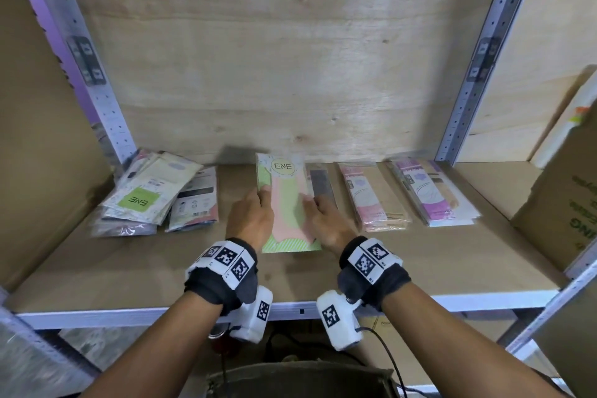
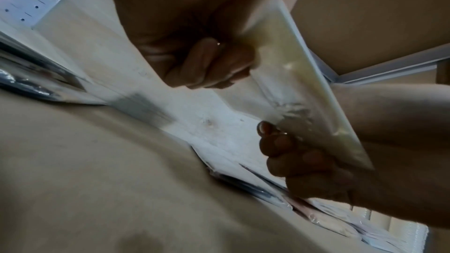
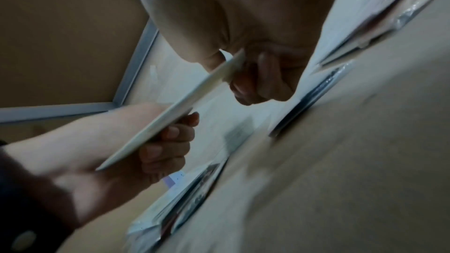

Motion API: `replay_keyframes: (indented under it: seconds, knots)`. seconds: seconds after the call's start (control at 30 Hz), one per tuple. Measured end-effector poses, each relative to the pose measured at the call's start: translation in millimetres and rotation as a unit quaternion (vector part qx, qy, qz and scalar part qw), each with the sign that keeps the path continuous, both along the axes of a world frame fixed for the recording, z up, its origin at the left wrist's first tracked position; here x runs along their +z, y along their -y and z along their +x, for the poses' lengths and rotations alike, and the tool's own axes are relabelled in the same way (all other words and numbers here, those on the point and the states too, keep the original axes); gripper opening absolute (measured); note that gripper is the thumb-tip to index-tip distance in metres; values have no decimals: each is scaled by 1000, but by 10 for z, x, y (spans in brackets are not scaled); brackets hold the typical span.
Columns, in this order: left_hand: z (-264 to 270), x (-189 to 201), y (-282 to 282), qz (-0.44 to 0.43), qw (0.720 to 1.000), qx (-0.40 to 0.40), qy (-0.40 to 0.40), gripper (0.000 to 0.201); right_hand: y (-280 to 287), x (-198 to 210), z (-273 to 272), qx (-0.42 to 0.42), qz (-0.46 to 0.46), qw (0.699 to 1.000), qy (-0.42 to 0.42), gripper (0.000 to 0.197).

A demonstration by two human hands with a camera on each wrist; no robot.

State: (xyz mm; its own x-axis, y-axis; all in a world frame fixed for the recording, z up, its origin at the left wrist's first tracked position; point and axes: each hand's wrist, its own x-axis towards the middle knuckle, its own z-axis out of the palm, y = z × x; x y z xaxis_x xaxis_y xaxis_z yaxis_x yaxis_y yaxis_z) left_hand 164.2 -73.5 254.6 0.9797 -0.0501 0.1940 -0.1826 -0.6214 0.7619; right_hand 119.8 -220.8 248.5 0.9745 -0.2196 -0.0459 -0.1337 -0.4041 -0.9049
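A flat green and pink packet marked ENE is held above the middle of the shelf board, its long side pointing at the back wall. My left hand grips its left edge, thumb on top and fingers curled underneath. My right hand grips its right edge the same way. In the left wrist view the packet shows its clear underside, with the left hand's fingers curled under it. In the right wrist view the packet appears edge-on between both hands.
A loose heap of similar packets lies at the left of the shelf. A grey packet, a pink and tan stack and a purple stack lie in a row to the right. A cardboard box stands at far right.
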Motion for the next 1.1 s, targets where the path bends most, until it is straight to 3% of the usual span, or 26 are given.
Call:
replay_keyframes:
  seconds: [0.1, 0.23, 0.4, 0.5, 0.6, 0.67, 0.73, 0.87, 0.97, 1.1]
  knots:
    - [-22, 29, -12, 1, 1000, 8, 14, 58, -51, -4, 6, -14, -12, 1000, 2, 62]
    - [-24, 66, -13, -29, 999, 43, 7, 59, -79, 3, 22, -40, -18, 997, 60, 64]
    - [40, 56, -35, -157, 987, 20, 5, 62, -85, 12, -7, -16, 197, 980, 30, 46]
    - [25, 40, -18, -185, 982, 20, 17, 61, -112, -9, -27, -12, 253, 967, 25, 37]
    - [33, 25, -42, -181, 983, 16, 0, 63, -91, 2, -9, -8, 199, 979, 36, 56]
    - [56, 42, -95, -119, 992, 6, -34, 63, -55, 3, -2, -5, 135, 990, 44, 62]
    - [64, 59, -166, -50, 996, -35, -66, 53, -22, -25, 4, 1, 117, 992, 36, 57]
    - [10, 114, -295, -29, 975, -148, -164, 30, 22, -34, 15, 7, 72, 997, 1, 50]
    - [-11, 149, -396, -40, 953, -212, -214, 37, 48, -20, 0, 24, -23, 999, -36, 47]
    - [7, 128, -529, -35, 946, -229, -225, 47, 15, 9, -18, 81, 24, 990, -110, 38]
